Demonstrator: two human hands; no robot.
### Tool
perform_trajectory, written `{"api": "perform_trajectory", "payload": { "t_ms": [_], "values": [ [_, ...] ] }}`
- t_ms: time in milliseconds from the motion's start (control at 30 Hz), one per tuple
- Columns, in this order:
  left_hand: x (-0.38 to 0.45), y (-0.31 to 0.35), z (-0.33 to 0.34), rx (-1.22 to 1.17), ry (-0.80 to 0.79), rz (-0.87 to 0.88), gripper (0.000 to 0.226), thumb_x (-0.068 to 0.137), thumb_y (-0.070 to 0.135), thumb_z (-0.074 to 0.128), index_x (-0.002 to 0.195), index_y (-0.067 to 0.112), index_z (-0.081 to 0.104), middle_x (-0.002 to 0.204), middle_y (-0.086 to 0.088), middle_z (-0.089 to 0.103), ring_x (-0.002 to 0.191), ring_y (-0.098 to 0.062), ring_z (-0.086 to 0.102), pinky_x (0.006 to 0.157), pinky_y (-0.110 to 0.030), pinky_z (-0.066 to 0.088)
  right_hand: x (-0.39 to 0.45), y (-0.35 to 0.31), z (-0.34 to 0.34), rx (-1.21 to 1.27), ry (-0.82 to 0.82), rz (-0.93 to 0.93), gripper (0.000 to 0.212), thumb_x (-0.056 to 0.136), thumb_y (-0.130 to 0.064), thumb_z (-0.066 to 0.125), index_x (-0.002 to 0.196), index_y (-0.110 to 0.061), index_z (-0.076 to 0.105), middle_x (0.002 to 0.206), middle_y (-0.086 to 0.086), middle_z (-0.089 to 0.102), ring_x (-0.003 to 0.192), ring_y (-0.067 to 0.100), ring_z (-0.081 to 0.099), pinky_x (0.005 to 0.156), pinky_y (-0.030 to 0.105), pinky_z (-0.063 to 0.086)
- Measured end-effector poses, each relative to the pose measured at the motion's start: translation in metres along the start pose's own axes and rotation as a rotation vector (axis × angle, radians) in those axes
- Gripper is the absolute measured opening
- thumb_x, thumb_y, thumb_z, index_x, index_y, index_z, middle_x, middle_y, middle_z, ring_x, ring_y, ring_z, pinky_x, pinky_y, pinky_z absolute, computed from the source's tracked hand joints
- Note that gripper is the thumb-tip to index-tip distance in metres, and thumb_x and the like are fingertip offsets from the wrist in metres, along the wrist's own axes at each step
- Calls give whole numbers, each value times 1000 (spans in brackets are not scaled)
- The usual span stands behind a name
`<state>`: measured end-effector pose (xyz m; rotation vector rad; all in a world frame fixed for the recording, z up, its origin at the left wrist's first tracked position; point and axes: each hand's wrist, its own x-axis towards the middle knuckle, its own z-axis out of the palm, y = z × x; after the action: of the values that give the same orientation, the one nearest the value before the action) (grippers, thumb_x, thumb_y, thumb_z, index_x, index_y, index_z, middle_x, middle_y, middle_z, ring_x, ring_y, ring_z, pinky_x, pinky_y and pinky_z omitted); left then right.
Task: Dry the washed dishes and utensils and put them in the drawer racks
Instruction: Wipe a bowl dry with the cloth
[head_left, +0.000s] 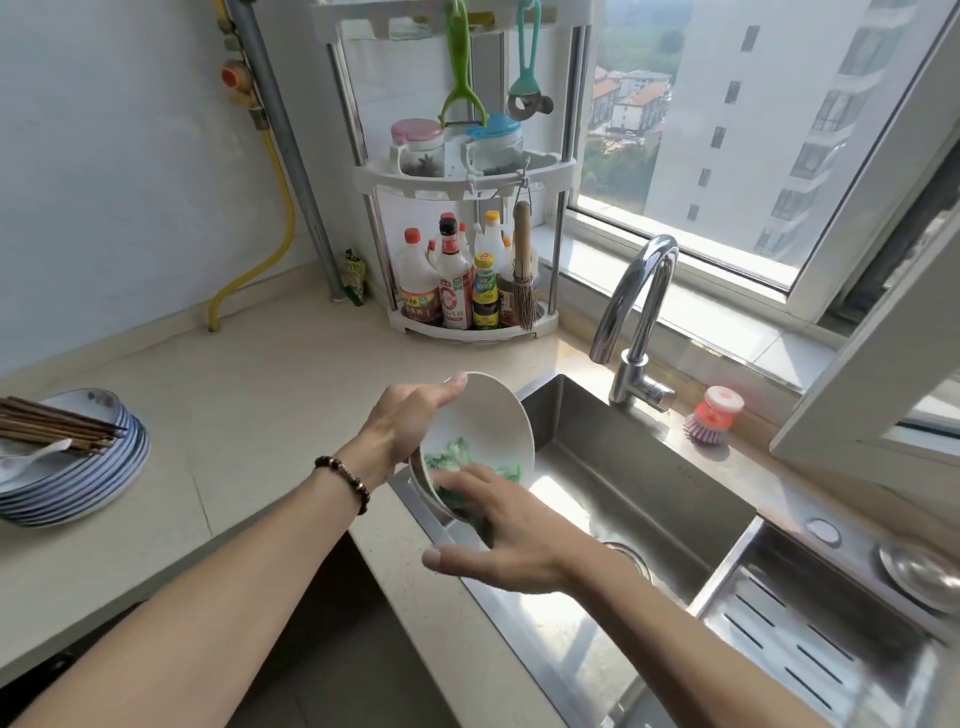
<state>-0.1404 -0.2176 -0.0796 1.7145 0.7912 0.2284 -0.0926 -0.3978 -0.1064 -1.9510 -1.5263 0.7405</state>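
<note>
Right hand (511, 540) rubs green cloth (457, 457) inside my left-held bowl (483, 415); stacked plates (104, 467) on desk (249, 415) remain undried.

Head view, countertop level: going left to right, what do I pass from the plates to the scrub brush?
Stack of blue-rimmed plates with chopsticks on top → left hand holding the white bowl → right hand wiping inside it with a green cloth → faucet → pink dish brush.
</note>
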Motion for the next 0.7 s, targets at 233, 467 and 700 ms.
{"api": "perform_trajectory", "payload": {
  "t_ms": [233, 467, 700],
  "values": [
    [-9, 14, 11, 91, 159, 110, 43, 84, 69, 59, 89, 31, 79, 93, 7, 74, 94, -21, 67, 84, -38, 54, 8, 5, 1, -185, 188, 102, 86, 78, 7, 57, 153, -24, 28, 150, 7, 34, 140, 27, 31, 119, 37, 22],
    [-9, 17, 9, 153, 139, 153, 50, 78, 71, 63, 90, 26, 81, 91, 1, 76, 93, -27, 67, 82, -37, 54, 6, 16, 13, -193, 312, -79, 76, 78, 4, 61, 145, -28, 43, 124, 1, 51, 112, 23, 49, 93, 36, 46],
    [-12, 24, 12, 63, 311, 121, 69, 69, 71, 60, 71, 2, 62, 70, -1, 56, 69, -21, 49, 67, -34, 39, 20, -12, 21, 141, 411, 40, 73, 77, 7, 55, 139, -30, 49, 123, 1, 47, 109, 24, 50, 86, 34, 51]
  ]
}}
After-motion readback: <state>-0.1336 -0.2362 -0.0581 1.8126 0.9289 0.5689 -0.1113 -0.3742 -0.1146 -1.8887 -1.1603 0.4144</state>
